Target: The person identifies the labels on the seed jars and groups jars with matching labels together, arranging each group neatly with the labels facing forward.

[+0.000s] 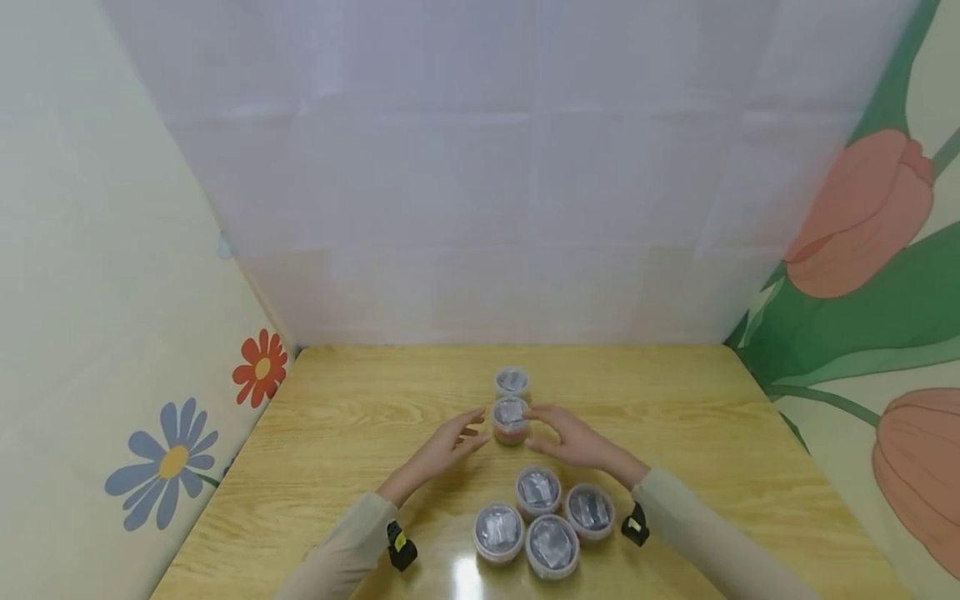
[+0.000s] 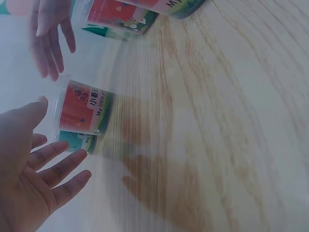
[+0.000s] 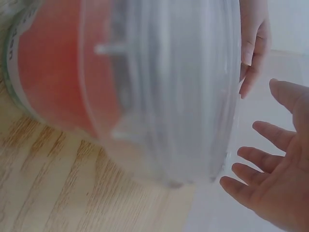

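Note:
Toward the back of the table, a clear-lidded plastic tub with a red label [image 1: 511, 427] stands upright. Just behind it is another lidded tub [image 1: 512, 382], whose label looks green in the left wrist view [image 2: 75, 140]. My left hand [image 1: 448, 447] is spread to the left of the red-labelled tub, fingers apart and a small gap from it. On the other side, my right hand [image 1: 572, 437] has its fingers extended, the fingertips at the tub's rim; whether they touch it I cannot tell. Neither hand grips anything.
Several more lidded tubs stand grouped nearer the front, among them one tub [image 1: 538, 490] close below the right hand and another tub [image 1: 498, 532] at the left. A white sheet [image 1: 510, 208] hangs behind the wooden table [image 1: 360, 392]. Flower-printed panels flank both sides.

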The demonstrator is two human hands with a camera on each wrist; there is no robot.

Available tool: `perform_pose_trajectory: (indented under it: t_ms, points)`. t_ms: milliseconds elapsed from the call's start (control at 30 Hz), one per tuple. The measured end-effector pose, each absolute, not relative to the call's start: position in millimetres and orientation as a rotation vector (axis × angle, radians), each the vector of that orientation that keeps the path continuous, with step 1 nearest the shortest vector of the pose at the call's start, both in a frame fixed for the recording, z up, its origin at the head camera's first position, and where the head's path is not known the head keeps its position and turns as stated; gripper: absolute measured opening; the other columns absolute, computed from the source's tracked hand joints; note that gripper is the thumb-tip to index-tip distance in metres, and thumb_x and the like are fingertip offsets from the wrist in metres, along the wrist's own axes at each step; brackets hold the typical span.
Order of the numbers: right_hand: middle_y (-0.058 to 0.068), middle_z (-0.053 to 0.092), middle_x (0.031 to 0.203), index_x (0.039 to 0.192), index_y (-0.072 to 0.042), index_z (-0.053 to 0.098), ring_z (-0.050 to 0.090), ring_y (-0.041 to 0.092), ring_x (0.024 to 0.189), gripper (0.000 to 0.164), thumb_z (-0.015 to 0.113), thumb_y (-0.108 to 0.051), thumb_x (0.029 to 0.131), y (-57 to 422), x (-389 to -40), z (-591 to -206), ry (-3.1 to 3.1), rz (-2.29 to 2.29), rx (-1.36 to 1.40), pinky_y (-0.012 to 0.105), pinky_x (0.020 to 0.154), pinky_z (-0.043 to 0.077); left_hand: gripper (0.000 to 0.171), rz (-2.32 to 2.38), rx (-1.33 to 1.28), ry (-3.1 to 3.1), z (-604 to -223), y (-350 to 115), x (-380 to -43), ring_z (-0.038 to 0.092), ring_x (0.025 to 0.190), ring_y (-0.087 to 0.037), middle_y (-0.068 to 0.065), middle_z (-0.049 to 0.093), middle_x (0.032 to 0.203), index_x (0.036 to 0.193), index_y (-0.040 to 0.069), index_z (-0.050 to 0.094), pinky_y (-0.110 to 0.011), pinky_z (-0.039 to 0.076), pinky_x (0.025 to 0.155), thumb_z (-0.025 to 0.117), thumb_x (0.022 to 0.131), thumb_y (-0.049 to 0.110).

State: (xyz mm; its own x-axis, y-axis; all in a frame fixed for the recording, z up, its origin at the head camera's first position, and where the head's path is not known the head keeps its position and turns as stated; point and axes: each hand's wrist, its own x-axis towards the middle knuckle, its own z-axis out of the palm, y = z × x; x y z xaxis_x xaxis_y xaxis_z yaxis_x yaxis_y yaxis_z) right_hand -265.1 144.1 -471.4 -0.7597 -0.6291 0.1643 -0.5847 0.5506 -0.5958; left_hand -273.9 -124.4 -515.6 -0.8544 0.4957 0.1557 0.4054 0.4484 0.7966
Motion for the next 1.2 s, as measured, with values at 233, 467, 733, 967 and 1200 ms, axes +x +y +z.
perform_pose_trajectory:
  t_ms: [233,467,733,967,1200]
  points:
    - [0.023,0.040,0.139,0.132,-0.004,0.049,0.038,0.039,0.127,0.051,0.058,-0.033,0.091,140.1,-256.7,-467.6,2.726,-0.946,-1.059,0.058,0.102,0.034,0.054,1.346,0.813,2.584,-518.4,-130.4,-272.0,0.057,0.110,-0.033,-0.020,0.050,0.132,0.140,0.003,0.036,-0.045,0.048,0.093,0.053,0.095,0.027]
    - [0.022,0.042,0.138,0.130,-0.005,0.051,0.041,0.038,0.126,0.053,0.057,-0.040,0.090,137.3,-251.7,-465.9,2.743,-0.925,-1.125,0.057,0.099,0.037,0.055,1.312,0.837,2.552,-515.1,-134.2,-267.9,0.057,0.111,-0.031,-0.018,0.050,0.132,0.140,0.004,0.037,-0.045,0.047,0.094,0.054,0.094,0.029]
    - [0.022,0.042,0.138,0.130,-0.005,0.050,0.040,0.039,0.126,0.054,0.058,-0.040,0.090,135.0,-247.5,-465.8,2.727,-0.927,-1.159,0.058,0.099,0.037,0.055,1.253,0.906,2.513,-515.6,-138.2,-266.1,0.056,0.113,-0.026,-0.011,0.050,0.135,0.140,0.012,0.038,-0.044,0.046,0.096,0.052,0.094,0.038]
    - [0.019,0.044,0.138,0.132,-0.007,0.049,0.042,0.034,0.126,0.055,0.061,-0.038,0.088,133.4,-248.0,-468.0,2.717,-0.881,-1.177,0.055,0.102,0.036,0.052,1.206,1.008,2.470,-513.5,-140.0,-263.9,0.056,0.113,-0.023,-0.008,0.050,0.135,0.138,0.014,0.041,-0.041,0.046,0.097,0.052,0.093,0.038]
    - [0.012,0.043,0.141,0.136,-0.013,0.046,0.040,0.030,0.129,0.059,0.064,-0.039,0.086,130.4,-246.0,-468.7,2.678,-0.865,-1.175,0.054,0.104,0.034,0.056,1.186,1.002,2.426,-510.8,-140.6,-258.9,0.055,0.115,-0.022,-0.007,0.050,0.135,0.139,0.013,0.040,-0.041,0.044,0.099,0.053,0.092,0.041]
